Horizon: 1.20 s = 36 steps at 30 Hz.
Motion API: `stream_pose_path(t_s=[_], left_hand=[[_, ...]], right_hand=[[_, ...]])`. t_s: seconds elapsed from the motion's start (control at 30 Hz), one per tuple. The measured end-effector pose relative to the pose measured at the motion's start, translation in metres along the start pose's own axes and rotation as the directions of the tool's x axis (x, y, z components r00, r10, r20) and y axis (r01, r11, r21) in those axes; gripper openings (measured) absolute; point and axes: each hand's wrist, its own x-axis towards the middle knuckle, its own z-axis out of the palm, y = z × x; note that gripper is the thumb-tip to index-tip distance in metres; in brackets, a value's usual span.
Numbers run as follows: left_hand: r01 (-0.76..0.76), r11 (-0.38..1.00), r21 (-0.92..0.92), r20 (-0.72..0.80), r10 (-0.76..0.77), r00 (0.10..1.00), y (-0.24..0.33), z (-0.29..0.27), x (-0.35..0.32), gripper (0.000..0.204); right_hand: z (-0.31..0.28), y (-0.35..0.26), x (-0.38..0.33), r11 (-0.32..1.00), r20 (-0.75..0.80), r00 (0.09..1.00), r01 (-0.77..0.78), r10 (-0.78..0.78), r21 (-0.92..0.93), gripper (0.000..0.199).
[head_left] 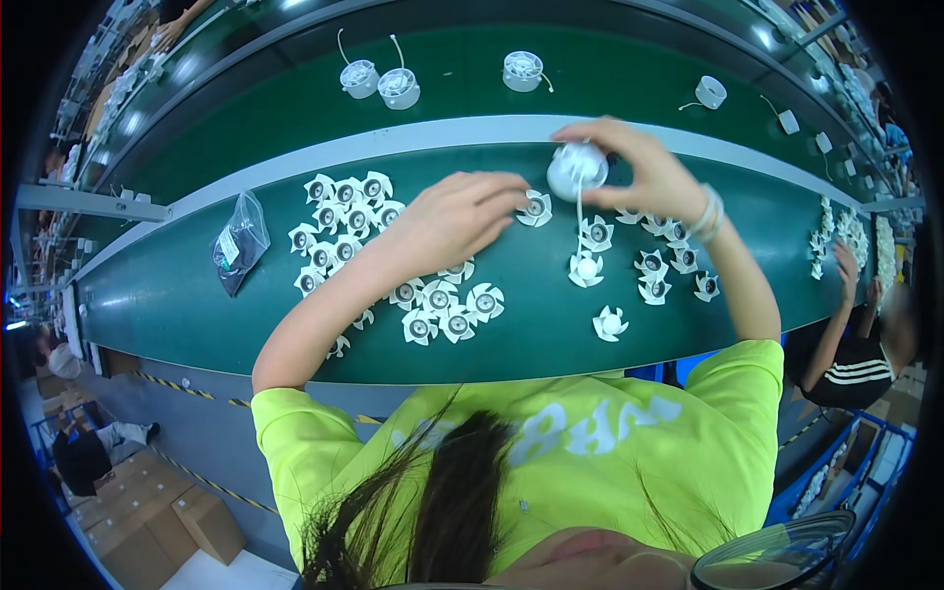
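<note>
Fan impellers (393, 258), small and white, lay scattered in a broad heap across the green conveyor belt (177, 295), and that belt was the biggest thing we had before us, curving from nine o'clock round to three. Beyond a pale divider strip, at twelve o'clock, a second belt lane (610, 88) carried round white fan housings (380, 82) with trailing wires. At nine o'clock of the heap sat a clear plastic bag (239, 243) with dark contents. At three o'clock a co-worker's arm (834, 324) reached toward another pile. We had our right hand (644, 167) clamped around a round white motor housing (576, 169), held just above the belt at one o'clock. Our left hand (462, 218) had its fingers pinched on a single impeller (535, 207), just beside the housing at its eight o'clock. Loose impellers (651, 264) lay below the right wrist.
</note>
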Motion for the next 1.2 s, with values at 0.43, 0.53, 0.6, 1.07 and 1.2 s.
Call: stream_pose_path(t_s=[0.43,0.53,0.6,1.07,1.2], left_hand=[[0.219,0.956,-0.196,0.055,-0.212,0.976,0.016,-0.003,0.025,0.056],[0.202,0.962,-0.184,0.124,-0.181,0.976,0.017,-0.009,0.026,0.059],[0.249,0.930,-0.270,0.174,-0.208,0.963,0.011,-0.008,0.030,0.060],[0.407,0.866,-0.291,0.270,-0.334,0.903,0.007,-0.002,0.022,0.061],[0.351,0.911,-0.217,0.251,-0.295,0.922,0.006,-0.004,0.026,0.061]], right_hand=[[0.010,0.026,-0.003,0.998,-0.068,0.998,-0.014,0.010,-0.063,0.061],[-0.048,0.105,0.005,0.712,-0.387,0.900,-0.137,-0.201,-0.689,0.047],[-0.081,0.180,-0.010,0.518,-0.457,0.865,-0.299,-0.208,-0.801,0.047],[-0.031,0.047,-0.050,0.889,-0.226,0.965,-0.018,0.136,0.458,0.023],[0.000,0.034,-0.072,0.916,-0.049,0.998,-0.016,0.039,0.400,0.031]])
